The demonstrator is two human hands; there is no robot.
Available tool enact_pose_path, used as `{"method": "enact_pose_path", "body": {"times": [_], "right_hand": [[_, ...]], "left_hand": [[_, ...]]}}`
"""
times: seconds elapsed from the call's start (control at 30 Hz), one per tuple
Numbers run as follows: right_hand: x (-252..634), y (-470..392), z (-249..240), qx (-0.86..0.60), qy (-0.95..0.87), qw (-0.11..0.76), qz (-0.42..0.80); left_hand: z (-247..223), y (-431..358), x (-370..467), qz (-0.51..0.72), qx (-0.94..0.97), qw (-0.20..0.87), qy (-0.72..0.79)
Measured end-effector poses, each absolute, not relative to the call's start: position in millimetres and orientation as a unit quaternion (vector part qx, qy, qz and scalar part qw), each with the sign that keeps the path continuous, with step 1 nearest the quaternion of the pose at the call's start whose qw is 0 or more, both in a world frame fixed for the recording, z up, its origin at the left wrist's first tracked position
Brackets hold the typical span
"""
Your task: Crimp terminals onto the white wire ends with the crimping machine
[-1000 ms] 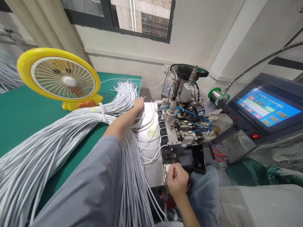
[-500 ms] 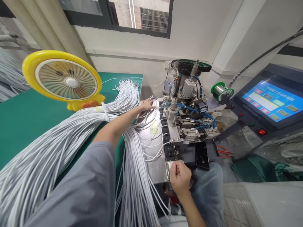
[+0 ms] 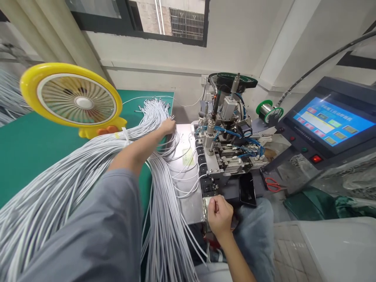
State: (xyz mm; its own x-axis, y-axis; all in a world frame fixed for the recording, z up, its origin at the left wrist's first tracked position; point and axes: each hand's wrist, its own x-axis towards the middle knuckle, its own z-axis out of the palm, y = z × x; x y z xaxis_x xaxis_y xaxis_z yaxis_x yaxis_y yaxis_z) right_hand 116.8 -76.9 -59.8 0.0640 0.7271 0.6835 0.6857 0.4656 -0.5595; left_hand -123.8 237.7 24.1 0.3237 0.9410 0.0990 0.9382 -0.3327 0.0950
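My left hand reaches forward to the far end of the white metal plate. Its fingers are curled round a few white cables, with small bare ends poking out past the knuckles. Right beside it lie the tips of a thick bundle of white cables. Close to my body, my right hand is closed in a fist at the near end of the machine's black track; whatever is inside the fist is hidden. Several single cables curve across the plate into that track.
A yellow fan stands on the green table. The machine has a solder wire spool behind it and a screen at right. A black phone and red scissors lie in front.
My left hand has moved left, away from the machine's far end, and its spread fingers have closed round cables. My right fist keeps its place. The view has shifted slightly.
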Motion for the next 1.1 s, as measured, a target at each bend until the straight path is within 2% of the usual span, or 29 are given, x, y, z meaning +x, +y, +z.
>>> {"method": "enact_pose_path", "body": {"times": [0.2,0.33,0.53,0.63,0.83,0.93,1.1], "right_hand": [[117,-78,-60,-0.516,-0.682,0.518,0.033],[119,-77,-58,-0.515,-0.679,0.521,0.052],[127,-84,-54,-0.507,-0.685,0.518,0.074],[123,-96,-48,-0.512,-0.688,0.494,0.146],[89,-88,-23,-0.488,-0.747,0.339,0.298],[74,-72,-19,-0.488,-0.735,0.29,0.37],[63,-63,-24,-0.514,-0.692,0.303,0.406]], "left_hand": [[13,180,-114,-0.072,0.856,0.016,0.512],[14,145,-120,-0.102,0.853,-0.02,0.511],[33,133,-107,-0.078,0.818,-0.101,0.561],[48,118,-94,-0.074,0.82,-0.119,0.556],[84,60,-75,-0.048,0.846,-0.142,0.512],[99,35,-70,-0.014,0.854,-0.144,0.499],[110,13,-55,0.076,0.848,-0.125,0.51]]}}
